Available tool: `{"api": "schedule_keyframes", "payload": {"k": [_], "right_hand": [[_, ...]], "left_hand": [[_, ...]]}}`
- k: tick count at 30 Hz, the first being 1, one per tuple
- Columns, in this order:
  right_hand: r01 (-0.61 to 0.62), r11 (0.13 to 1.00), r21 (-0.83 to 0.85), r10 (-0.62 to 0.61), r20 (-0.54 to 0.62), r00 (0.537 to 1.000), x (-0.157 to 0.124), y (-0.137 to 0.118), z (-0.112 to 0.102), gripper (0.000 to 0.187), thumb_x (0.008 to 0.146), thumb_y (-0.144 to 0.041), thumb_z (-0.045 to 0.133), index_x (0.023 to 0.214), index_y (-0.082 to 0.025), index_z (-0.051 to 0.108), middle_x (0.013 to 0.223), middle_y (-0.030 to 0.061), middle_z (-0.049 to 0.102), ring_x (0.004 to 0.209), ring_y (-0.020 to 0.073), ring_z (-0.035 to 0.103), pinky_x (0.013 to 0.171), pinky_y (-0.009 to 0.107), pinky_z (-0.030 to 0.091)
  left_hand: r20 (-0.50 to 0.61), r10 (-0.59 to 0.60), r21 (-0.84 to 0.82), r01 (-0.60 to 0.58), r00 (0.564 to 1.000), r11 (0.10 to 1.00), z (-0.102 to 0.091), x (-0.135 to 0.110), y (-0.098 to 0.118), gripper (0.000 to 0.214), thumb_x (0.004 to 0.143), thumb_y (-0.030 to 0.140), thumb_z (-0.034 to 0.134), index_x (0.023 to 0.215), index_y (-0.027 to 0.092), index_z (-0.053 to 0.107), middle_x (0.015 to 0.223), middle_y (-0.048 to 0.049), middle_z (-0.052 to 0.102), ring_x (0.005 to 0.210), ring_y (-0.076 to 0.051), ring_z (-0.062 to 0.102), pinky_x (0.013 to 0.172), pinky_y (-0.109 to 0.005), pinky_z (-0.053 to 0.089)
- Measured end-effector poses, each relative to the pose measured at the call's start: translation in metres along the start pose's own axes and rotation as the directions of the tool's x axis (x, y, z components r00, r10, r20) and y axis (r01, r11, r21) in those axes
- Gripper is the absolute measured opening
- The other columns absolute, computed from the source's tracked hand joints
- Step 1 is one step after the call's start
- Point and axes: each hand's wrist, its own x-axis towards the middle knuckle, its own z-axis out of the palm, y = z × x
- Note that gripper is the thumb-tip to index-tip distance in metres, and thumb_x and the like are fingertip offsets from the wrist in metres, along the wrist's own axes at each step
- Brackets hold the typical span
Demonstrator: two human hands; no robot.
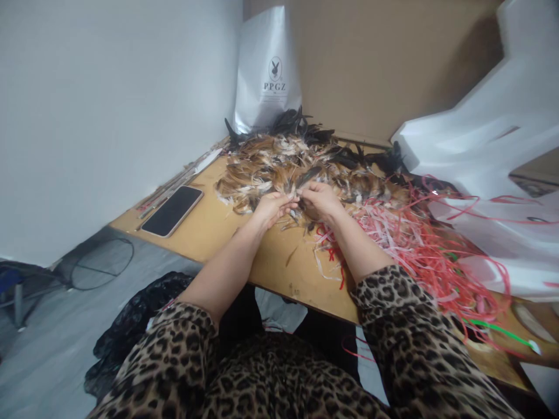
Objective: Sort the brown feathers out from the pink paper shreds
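Both hands meet over the table's middle, fingertips almost touching, at the near edge of a pile of brown, white and black feathers (262,157). My left hand (275,209) has its fingers curled and pinched on the pale quill end of some feathers. Close beside it, my right hand (321,201) pinches at the same small bunch, where a dark feather (309,174) sticks up between the hands. Exactly how many feathers are held is hidden by the fingers. A few loose feather bits lie on the wooden table (279,267) just below.
A phone (172,210) lies at the left edge beside thin sticks. Red and white plastic ribbons (419,250) heap up at the right, with a green strip (502,331). A white printed bag (268,70) stands behind; white plastic (480,139) hangs at right. A black bag (135,320) sits on the floor.
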Motion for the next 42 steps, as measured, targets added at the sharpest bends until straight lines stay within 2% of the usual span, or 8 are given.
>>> {"api": "schedule_keyframes", "payload": {"k": [8, 14, 18, 23, 29, 34, 38, 42], "right_hand": [[-0.05, 0.999, 0.012, 0.05, 0.006, 0.999, 0.0017, 0.0019, 0.0001, 0.026, 0.054, -0.033, 0.072, 0.056, -0.015, 0.053, 0.038, -0.0063, 0.04, 0.036, 0.0034, 0.028, 0.037, 0.019, 0.017], [-0.051, 0.997, 0.061, 0.05, 0.016, 0.999, 0.001, 0.0011, 0.0004, 0.024, 0.052, -0.031, 0.071, 0.061, -0.015, 0.056, 0.045, -0.0048, 0.047, 0.038, 0.0034, 0.031, 0.038, 0.018, 0.018], [-0.052, 0.995, 0.089, 0.052, 0.004, 0.999, 0.0002, 0.0004, 0.0013, 0.024, 0.053, -0.03, 0.072, 0.06, -0.015, 0.054, 0.042, -0.0063, 0.043, 0.037, 0.0029, 0.029, 0.038, 0.018, 0.017], [-0.035, 0.993, 0.114, 0.035, 0.001, 0.999, 0.0021, 0.0039, 0.001, 0.027, 0.054, -0.031, 0.073, 0.056, -0.016, 0.051, 0.039, -0.0067, 0.041, 0.036, 0.0033, 0.029, 0.037, 0.018, 0.017], [-0.007, 0.998, 0.057, 0.009, -0.019, 1.0, 0.0028, 0.0049, -0.0008, 0.027, 0.056, -0.033, 0.073, 0.054, -0.016, 0.052, 0.038, -0.006, 0.042, 0.035, 0.0034, 0.029, 0.036, 0.019, 0.017], [-0.035, 0.997, 0.071, 0.035, 0.001, 0.999, 0.0007, 0.0019, 0.0006, 0.029, 0.053, -0.033, 0.075, 0.054, -0.014, 0.053, 0.04, -0.0054, 0.044, 0.036, 0.0028, 0.031, 0.036, 0.019, 0.016], [-0.066, 0.989, 0.129, 0.062, 0.037, 0.997, 0.0037, 0.0055, -0.0017, 0.03, 0.054, -0.034, 0.076, 0.056, -0.014, 0.054, 0.042, -0.0051, 0.046, 0.037, 0.0025, 0.034, 0.036, 0.017, 0.02], [-0.133, 0.97, 0.204, 0.126, 0.046, 0.991, 0.0075, 0.007, -0.0059, 0.03, 0.049, -0.03, 0.079, 0.061, -0.012, 0.058, 0.053, -0.0008, 0.058, 0.042, 0.0037, 0.043, 0.036, 0.015, 0.028]], "left_hand": [[-0.03, 0.01, -0.01, -0.01, 1.0, 1.0, 0.0011, 0.0001, 0.002, 0.007, 0.071, 0.013, 0.065, 0.074, 0.007, 0.063, 0.07, -0.0074, 0.067, 0.055, -0.006, 0.058, 0.047, -0.013, 0.041], [-0.024, 0.001, -0.055, -0.002, 1.0, 0.998, 0.0013, -0.0002, 0.0032, 0.007, 0.074, 0.013, 0.062, 0.071, 0.006, 0.063, 0.069, -0.0073, 0.066, 0.054, -0.004, 0.057, 0.047, -0.012, 0.04], [-0.017, 0.005, -0.052, -0.006, 1.0, 0.999, 0.0007, 0.0009, 0.0024, 0.007, 0.074, 0.013, 0.062, 0.071, 0.007, 0.063, 0.071, -0.0078, 0.067, 0.054, -0.004, 0.057, 0.047, -0.012, 0.04], [-0.012, 0.027, 0.031, -0.026, 1.0, 0.999, -0.0006, 0.002, -0.0005, 0.01, 0.072, 0.016, 0.065, 0.074, 0.007, 0.064, 0.072, -0.0075, 0.067, 0.055, -0.005, 0.057, 0.048, -0.013, 0.041], [0.048, 0.045, 0.086, -0.049, 0.998, 0.995, -0.0028, 0.0026, -0.0048, 0.014, 0.072, 0.019, 0.065, 0.078, 0.007, 0.065, 0.079, -0.0097, 0.068, 0.061, -0.007, 0.061, 0.051, -0.014, 0.043], [0.044, 0.033, 0.124, -0.038, 0.999, 0.992, -0.0014, 0.0014, -0.0045, 0.015, 0.072, 0.02, 0.065, 0.077, 0.006, 0.065, 0.082, -0.0111, 0.068, 0.062, -0.008, 0.062, 0.051, -0.014, 0.043], [0.044, 0.03, 0.107, -0.035, 0.999, 0.994, 0.0006, -0.0003, -0.0018, 0.01, 0.074, 0.016, 0.062, 0.076, 0.006, 0.065, 0.076, -0.0093, 0.068, 0.059, -0.007, 0.061, 0.049, -0.014, 0.042], [0.034, 0.025, 0.059, -0.027, 0.999, 0.998, -0.0002, 0.0005, -0.0005, 0.009, 0.076, 0.013, 0.059, 0.076, 0.007, 0.065, 0.073, -0.0077, 0.068, 0.058, -0.005, 0.059, 0.049, -0.013, 0.041]]}}
